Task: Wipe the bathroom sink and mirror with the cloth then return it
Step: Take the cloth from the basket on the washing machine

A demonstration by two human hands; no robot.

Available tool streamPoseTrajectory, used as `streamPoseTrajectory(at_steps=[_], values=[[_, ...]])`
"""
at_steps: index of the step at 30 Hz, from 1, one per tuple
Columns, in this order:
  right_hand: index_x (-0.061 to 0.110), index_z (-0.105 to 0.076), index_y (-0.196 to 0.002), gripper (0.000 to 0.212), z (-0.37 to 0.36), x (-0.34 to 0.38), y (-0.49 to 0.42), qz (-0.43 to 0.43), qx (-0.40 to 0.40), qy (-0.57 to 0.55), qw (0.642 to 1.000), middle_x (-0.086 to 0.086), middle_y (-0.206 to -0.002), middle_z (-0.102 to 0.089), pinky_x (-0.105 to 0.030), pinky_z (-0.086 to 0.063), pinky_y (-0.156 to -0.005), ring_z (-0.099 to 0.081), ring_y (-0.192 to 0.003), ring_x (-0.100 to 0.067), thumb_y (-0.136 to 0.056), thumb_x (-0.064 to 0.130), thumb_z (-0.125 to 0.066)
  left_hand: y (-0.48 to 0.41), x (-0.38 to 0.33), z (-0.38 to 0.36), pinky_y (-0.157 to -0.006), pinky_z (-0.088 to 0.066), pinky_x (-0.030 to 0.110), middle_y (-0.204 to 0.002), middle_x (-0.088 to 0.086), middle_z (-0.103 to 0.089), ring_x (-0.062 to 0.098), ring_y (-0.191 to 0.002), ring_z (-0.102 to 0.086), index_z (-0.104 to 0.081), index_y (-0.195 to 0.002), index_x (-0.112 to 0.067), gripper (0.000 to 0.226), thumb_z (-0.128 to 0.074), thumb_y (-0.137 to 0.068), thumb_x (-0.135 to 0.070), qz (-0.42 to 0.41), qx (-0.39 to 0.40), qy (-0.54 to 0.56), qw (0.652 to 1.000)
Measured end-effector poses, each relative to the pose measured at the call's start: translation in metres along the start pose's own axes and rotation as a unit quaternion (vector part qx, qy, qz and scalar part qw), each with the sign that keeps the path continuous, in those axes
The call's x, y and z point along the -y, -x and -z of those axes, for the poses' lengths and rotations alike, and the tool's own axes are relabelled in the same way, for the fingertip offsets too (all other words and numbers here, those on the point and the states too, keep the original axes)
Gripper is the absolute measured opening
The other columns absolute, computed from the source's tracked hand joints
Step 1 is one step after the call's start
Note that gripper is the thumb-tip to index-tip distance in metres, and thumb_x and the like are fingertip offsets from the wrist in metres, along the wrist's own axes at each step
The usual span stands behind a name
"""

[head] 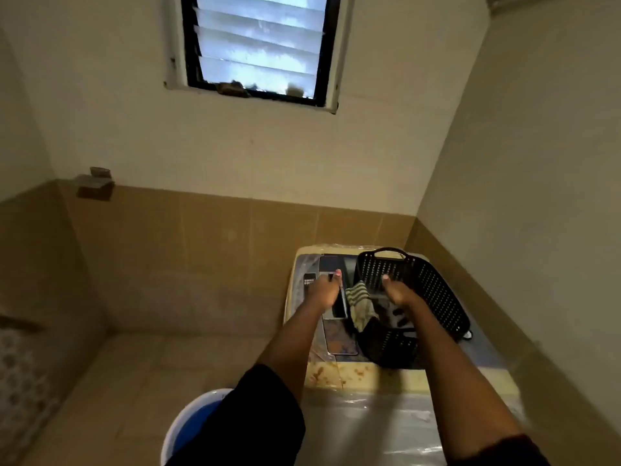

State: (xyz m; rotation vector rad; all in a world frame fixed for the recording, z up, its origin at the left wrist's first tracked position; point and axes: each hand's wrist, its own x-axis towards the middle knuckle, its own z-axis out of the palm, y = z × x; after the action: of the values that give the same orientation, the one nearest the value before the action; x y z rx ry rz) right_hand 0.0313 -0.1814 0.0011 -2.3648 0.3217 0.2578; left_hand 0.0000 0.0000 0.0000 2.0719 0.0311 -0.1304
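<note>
A striped green-and-cream cloth point(360, 302) hangs over the left rim of a black perforated basket point(433, 297), which stands tilted on top of a washing machine point(339, 375). My left hand point(324, 292) is closed on the edge of a thin dark panel point(341, 309), apparently the machine's lid, just left of the cloth. My right hand point(401, 295) reaches into the basket right of the cloth, thumb up, with its fingers hidden. Neither hand touches the cloth. No sink or mirror is in view.
The machine fills the right corner, against the tiled back wall and the right wall. A blue and white bucket point(191, 428) stands on the floor at the lower left. A louvred window point(258, 45) is high on the back wall, and a small wall shelf point(95, 186) is at the left.
</note>
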Motion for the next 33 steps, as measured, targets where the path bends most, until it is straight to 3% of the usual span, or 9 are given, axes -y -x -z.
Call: streamPoseTrajectory(at_steps=[3, 6, 11, 15, 20, 22, 25, 29, 33], values=[[0.003, -0.049, -0.131, 0.07, -0.009, -0.027, -0.022, -0.072, 0.066, -0.048, 0.994, -0.026, -0.135, -0.05, -0.041, -0.048, -0.084, -0.053, -0.115, -0.038, -0.096, 0.055, -0.02, -0.003, -0.005, -0.025, -0.088, -0.044, 0.037, -0.122, 0.025, -0.056, 0.037, -0.113, -0.056, -0.049, -0.122, -0.003, 0.057, -0.022, -0.098, -0.047, 0.09, 0.066, 0.029, 0.993], [0.007, -0.059, -0.112, 0.064, -0.014, -0.03, -0.026, -0.11, 0.093, -0.098, 0.985, -0.017, -0.097, -0.064, -0.032, -0.047, -0.065, -0.06, -0.081, -0.029, -0.094, 0.059, -0.026, -0.002, -0.001, -0.045, -0.084, -0.05, 0.038, -0.139, 0.018, -0.046, 0.029, -0.094, -0.061, -0.019, -0.146, -0.022, 0.053, -0.026, -0.098, -0.044, 0.161, 0.092, 0.136, 0.973], [0.013, -0.061, -0.084, 0.039, -0.018, -0.016, -0.014, -0.109, 0.136, -0.165, 0.971, -0.007, -0.079, -0.061, -0.027, -0.042, -0.05, -0.051, -0.064, -0.018, -0.098, 0.041, -0.038, -0.012, 0.0, -0.053, -0.102, -0.045, 0.044, -0.142, 0.015, -0.044, 0.033, -0.125, -0.047, -0.024, -0.145, -0.018, 0.055, -0.046, -0.095, -0.018, 0.183, 0.064, 0.259, 0.946], [0.009, -0.067, -0.082, 0.029, -0.022, -0.021, -0.012, -0.107, 0.147, -0.181, 0.967, -0.009, -0.077, -0.071, -0.034, -0.052, -0.07, -0.062, -0.075, -0.023, -0.096, 0.024, -0.046, -0.015, 0.002, -0.043, -0.103, -0.044, 0.04, -0.132, 0.013, -0.052, 0.03, -0.121, -0.051, -0.039, -0.131, -0.006, 0.054, -0.064, -0.083, -0.01, 0.177, 0.022, 0.25, 0.952], [-0.001, -0.061, -0.086, 0.024, -0.008, 0.004, 0.007, -0.086, 0.157, -0.306, 0.935, -0.011, -0.059, -0.069, -0.023, -0.053, -0.04, -0.065, -0.044, -0.016, -0.094, -0.004, -0.038, -0.013, -0.01, -0.022, -0.083, -0.044, 0.031, -0.104, 0.008, -0.064, 0.025, -0.105, -0.058, -0.06, -0.086, -0.007, 0.019, -0.072, -0.072, -0.002, 0.119, 0.04, 0.253, 0.959], [0.002, -0.055, -0.1, 0.024, 0.0, 0.023, 0.015, -0.044, 0.123, -0.371, 0.919, -0.012, -0.072, -0.065, -0.021, -0.051, -0.037, -0.064, -0.043, -0.013, -0.091, -0.012, -0.038, -0.009, -0.022, -0.013, -0.083, -0.044, 0.03, -0.104, 0.007, -0.063, 0.024, -0.108, -0.057, -0.059, -0.096, -0.008, 0.028, -0.071, -0.072, 0.003, 0.071, 0.026, 0.279, 0.957], [0.009, -0.046, -0.117, 0.039, 0.01, 0.053, 0.024, 0.052, 0.046, -0.489, 0.87, -0.012, -0.087, -0.06, -0.024, -0.055, -0.049, -0.068, -0.059, -0.014, -0.087, -0.017, -0.043, 0.001, -0.042, 0.003, -0.084, -0.049, 0.032, -0.104, 0.006, -0.062, 0.023, -0.103, -0.058, -0.051, -0.106, -0.012, 0.042, -0.069, -0.073, 0.007, -0.01, -0.021, 0.305, 0.952], [0.016, -0.046, -0.11, 0.043, -0.009, 0.096, 0.045, 0.157, -0.044, -0.592, 0.789, -0.007, -0.1, -0.057, -0.017, -0.055, -0.061, -0.058, -0.083, -0.014, -0.086, -0.019, -0.045, 0.032, -0.044, 0.039, -0.076, -0.043, 0.014, -0.102, 0.006, -0.051, 0.017, -0.092, -0.052, -0.061, -0.099, -0.009, 0.035, -0.072, -0.067, -0.001, -0.194, -0.231, 0.121, 0.946], [0.016, -0.055, -0.093, 0.017, -0.085, 0.136, 0.09, 0.149, 0.076, -0.734, 0.658, -0.001, -0.076, -0.07, -0.019, -0.057, -0.056, -0.066, -0.067, -0.011, -0.081, 0.004, -0.057, 0.087, -0.012, 0.086, -0.083, -0.032, 0.026, -0.113, 0.009, -0.055, 0.018, -0.105, -0.04, -0.063, -0.094, -0.013, 0.031, -0.055, -0.064, -0.006, -0.307, -0.32, -0.09, 0.892]])
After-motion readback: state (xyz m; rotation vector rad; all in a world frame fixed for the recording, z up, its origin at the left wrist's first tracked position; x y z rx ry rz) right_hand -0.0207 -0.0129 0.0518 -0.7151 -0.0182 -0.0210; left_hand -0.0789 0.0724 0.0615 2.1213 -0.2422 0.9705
